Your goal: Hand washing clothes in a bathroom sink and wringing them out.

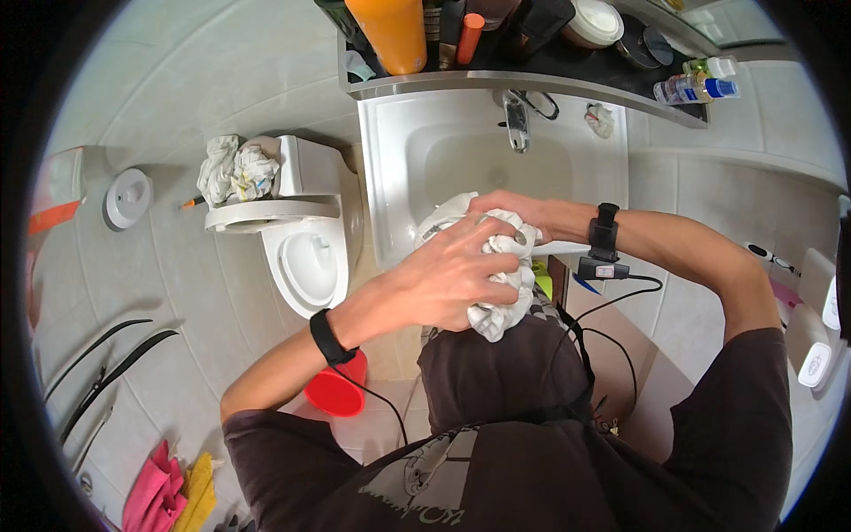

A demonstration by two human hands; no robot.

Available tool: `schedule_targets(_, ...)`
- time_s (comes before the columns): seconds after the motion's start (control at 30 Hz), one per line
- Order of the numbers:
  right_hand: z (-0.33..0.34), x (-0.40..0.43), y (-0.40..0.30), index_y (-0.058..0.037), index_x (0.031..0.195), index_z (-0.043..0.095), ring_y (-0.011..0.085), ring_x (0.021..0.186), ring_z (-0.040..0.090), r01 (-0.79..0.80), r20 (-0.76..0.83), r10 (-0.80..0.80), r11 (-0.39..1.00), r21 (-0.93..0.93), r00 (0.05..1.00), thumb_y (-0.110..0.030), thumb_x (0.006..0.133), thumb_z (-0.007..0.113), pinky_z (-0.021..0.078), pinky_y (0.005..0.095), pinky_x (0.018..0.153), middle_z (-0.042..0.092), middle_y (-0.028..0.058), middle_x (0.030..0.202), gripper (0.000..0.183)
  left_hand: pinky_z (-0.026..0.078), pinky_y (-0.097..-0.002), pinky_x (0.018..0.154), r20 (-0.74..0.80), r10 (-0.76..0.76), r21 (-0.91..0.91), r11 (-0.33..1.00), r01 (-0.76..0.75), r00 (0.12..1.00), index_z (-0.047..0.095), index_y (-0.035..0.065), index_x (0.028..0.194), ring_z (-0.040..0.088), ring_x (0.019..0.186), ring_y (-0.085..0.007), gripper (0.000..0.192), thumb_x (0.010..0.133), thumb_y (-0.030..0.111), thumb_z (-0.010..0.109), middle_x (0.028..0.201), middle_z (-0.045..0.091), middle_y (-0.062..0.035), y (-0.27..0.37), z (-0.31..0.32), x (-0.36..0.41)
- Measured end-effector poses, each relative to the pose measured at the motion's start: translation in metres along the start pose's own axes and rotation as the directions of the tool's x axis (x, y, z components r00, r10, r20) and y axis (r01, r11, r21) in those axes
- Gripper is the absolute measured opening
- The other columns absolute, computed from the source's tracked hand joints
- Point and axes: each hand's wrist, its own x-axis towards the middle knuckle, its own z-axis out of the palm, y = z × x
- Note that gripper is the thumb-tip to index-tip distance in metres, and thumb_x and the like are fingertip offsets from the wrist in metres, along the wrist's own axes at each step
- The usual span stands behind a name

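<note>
My left hand is closed over a bunched white cloth, with its fingers curled into the folds. On the far side of the same cloth, my right hand grips it too, partly hidden behind the left hand. The cloth has a few dark spots or prints, and its lower end hangs toward my lap. Both hands are at the front rim of a white washbasin. A chrome faucet stands at the back of the basin.
A small crumpled cloth lies on the basin's right corner. Above is a dark shelf with bottles and jars. At left, more crumpled white cloths rest on the toilet. A red bucket stands on the floor.
</note>
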Motion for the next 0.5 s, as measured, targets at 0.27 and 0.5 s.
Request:
schedule_targets(0.27,-0.016,0.004,-0.012,-0.0086,0.105,0.071,0.0154,0.07,0.073,0.222,-0.074,-0.227,0.973,-0.069,0.971,-0.044,0.101,0.064,0.0615,0.031,0.055,0.074,0.0048,0.089,0.037,0.05,-0.0522,0.105,0.095,0.031,-0.131,0.991,-0.018,0.995,0.077,0.0111,0.094,0.047,0.136,-0.0416,0.032,0.062,0.016,0.081,0.127,0.063,-0.0074,-0.013,-0.039,0.015)
schedule_targets(0.5,-0.011,-0.014,-0.026,-0.0104,0.108,0.072,0.014,0.072,0.073,0.18,-0.095,-0.209,0.952,-0.248,0.973,-0.05,0.099,0.065,0.0626,0.0293,0.061,0.075,0.0036,0.093,0.041,0.049,-0.0523,0.106,0.053,0.072,-0.109,0.992,-0.066,0.996,0.076,0.0118,0.088,0.046,0.138,-0.0411,0.031,0.062,0.026,0.088,0.136,0.061,-0.0058,-0.009,-0.046,0.027)
